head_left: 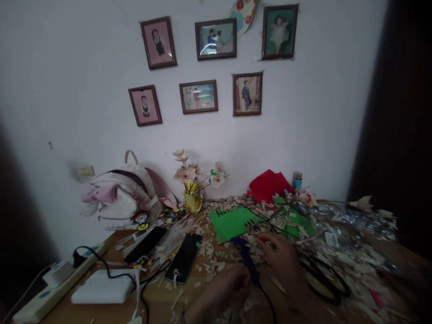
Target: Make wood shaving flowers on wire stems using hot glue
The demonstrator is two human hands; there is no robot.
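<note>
My left hand is low in the middle of the head view, its fingers curled closed. Right beside it is a dark blue glue gun, its black cord trailing toward the bottom edge. Whether the fingers touch its handle, or hold something small, is too dim to tell. My right hand is on the other side of the glue gun, thumb and fingertips drawn together; anything between them cannot be made out. Beyond the hands lies a green sheet with notches cut along its edges.
Cream scraps litter the wooden table. A vase of handmade flowers stands near the wall, with red paper to its right. On the left are phones, a white box and a power strip. A black cable coil lies right.
</note>
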